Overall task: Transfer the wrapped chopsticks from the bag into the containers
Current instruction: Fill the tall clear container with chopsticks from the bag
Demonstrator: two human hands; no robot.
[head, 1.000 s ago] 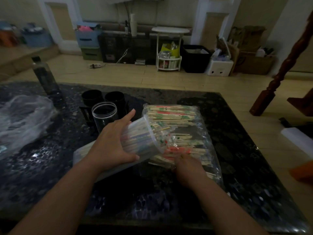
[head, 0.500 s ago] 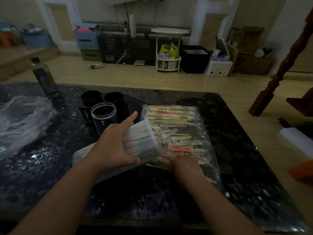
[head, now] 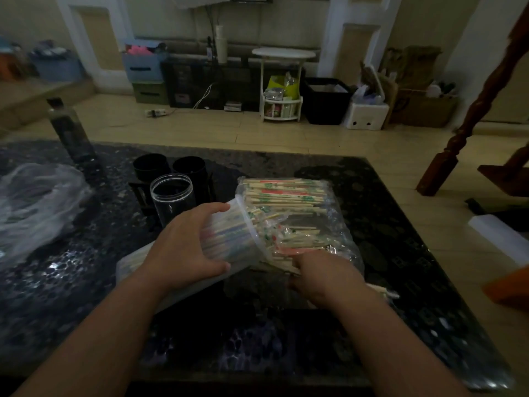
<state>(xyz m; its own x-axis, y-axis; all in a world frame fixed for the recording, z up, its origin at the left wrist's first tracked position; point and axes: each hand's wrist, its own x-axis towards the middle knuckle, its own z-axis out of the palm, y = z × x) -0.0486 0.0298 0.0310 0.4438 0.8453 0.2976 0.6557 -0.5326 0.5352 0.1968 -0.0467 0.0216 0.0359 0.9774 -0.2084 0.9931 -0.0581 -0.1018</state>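
The left hand point(head: 186, 247) grips a clear container point(head: 229, 233) round its middle, thumb on the near side and fingers over the top. The container lies tilted on its side near the middle of the tabletop point(head: 386, 239), packed with wrapped chopsticks, its open mouth against the bag point(head: 340, 224). The bag is clear plastic and lies flat towards the tabletop's right edge, with more wrapped chopsticks point(head: 283, 196) inside it. The right hand point(head: 326, 276) sits at the bag's near end, fingers curled round a bunch of these chopsticks, whose ends poke out beside the wrist. Just behind the left hand stands an empty clear jar point(head: 171, 196), upright, with two black cups point(head: 150, 167) behind it. A dark bottle point(head: 68, 133) stands near the far left corner, and crumpled clear plastic point(head: 34, 202) lies at the left edge.
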